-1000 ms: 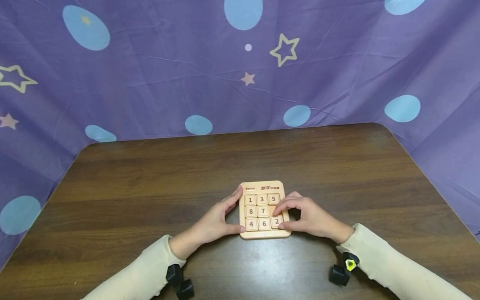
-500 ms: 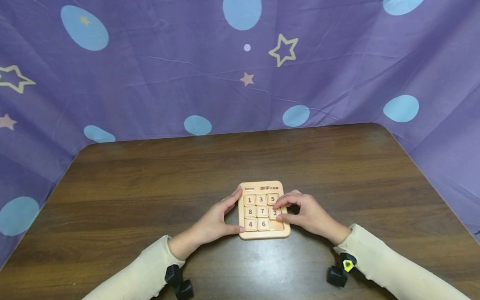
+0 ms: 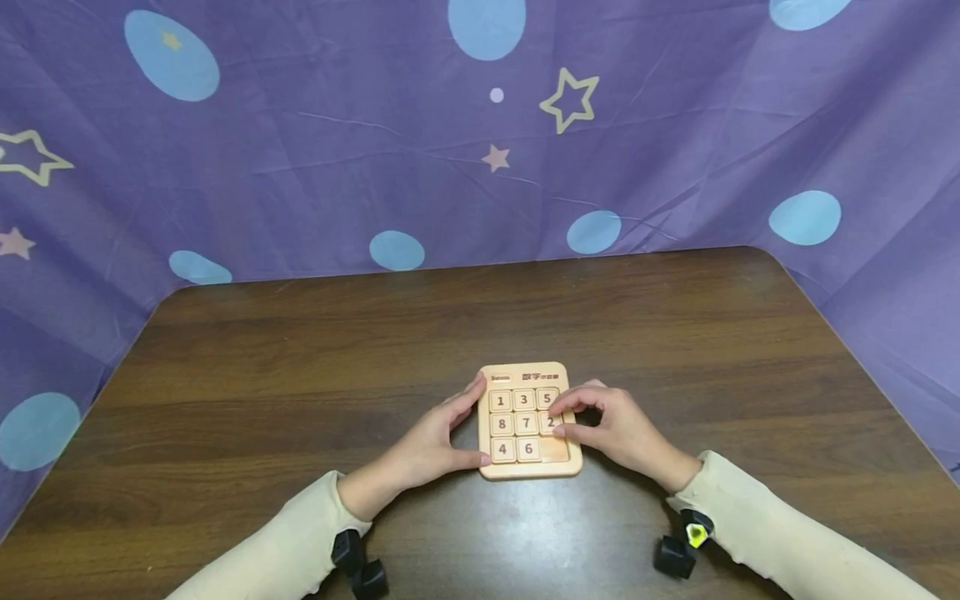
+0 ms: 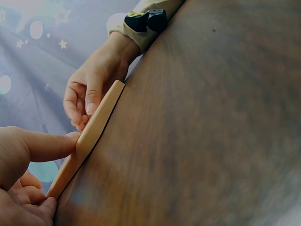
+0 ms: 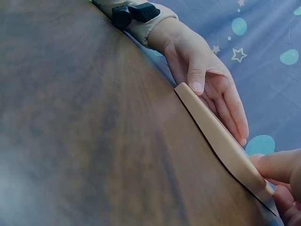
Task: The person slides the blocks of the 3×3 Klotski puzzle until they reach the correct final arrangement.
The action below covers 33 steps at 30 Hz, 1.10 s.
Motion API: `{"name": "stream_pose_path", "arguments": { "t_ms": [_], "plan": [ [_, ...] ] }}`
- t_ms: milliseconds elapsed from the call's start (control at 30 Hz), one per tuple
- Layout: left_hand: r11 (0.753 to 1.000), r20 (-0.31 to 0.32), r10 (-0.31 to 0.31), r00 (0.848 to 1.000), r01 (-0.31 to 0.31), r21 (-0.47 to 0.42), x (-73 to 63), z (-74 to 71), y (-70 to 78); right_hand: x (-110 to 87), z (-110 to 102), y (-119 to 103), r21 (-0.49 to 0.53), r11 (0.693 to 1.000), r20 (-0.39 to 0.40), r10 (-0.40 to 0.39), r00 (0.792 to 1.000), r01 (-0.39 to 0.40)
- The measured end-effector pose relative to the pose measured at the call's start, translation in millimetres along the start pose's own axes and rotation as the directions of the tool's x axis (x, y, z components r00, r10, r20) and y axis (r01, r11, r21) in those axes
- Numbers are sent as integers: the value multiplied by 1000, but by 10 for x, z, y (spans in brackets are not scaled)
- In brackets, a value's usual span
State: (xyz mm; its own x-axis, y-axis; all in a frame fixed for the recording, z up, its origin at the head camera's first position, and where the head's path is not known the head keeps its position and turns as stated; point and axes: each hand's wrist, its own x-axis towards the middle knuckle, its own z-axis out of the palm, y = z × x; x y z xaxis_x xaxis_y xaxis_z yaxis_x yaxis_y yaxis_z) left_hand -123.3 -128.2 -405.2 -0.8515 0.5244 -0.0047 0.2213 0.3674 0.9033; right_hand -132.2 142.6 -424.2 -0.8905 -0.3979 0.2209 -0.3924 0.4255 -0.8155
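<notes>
The right hand (image 3: 618, 425) pinches the tile numbered 2 (image 3: 550, 423) between thumb and forefinger, at the right end of the middle row. The left hand (image 3: 431, 442) grips the left edge of the wooden number board (image 3: 528, 472), thumb at its lower left corner and fingers reaching, well parted from the thumb, toward the upper left one. The board lies flat just below and right of the frame's centre, reading 1, 3, 5, then 8, 7, 2, then 4, 6 and a bare slot. Pale sleeves (image 3: 795, 521) run to the lower corners, with black devices (image 3: 677, 554) at both wrists. Around spreads a brown table (image 3: 300, 358); purple starry cloth (image 3: 337, 100) fills the top.
</notes>
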Motion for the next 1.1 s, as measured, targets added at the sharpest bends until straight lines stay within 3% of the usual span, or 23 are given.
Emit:
{"name": "stream_pose_path", "arguments": {
  "t_ms": [167, 567, 1100],
  "plan": [
    [1000, -1, -5, 1000, 5, -12, 2, 4, 0, -23, 35, -34, 6, 1000, -32, 25, 999, -25],
    [1000, 3, 0, 1000, 0, -31, 7, 5, 1, -158, 228, -199, 108, 994, -118, 4, 993, 9],
    [1000, 7, 7, 1000, -7, -28, 5, -5, 0, -166, 400, -292, 109, 994, -115, 36, 993, -24]
  ]
}}
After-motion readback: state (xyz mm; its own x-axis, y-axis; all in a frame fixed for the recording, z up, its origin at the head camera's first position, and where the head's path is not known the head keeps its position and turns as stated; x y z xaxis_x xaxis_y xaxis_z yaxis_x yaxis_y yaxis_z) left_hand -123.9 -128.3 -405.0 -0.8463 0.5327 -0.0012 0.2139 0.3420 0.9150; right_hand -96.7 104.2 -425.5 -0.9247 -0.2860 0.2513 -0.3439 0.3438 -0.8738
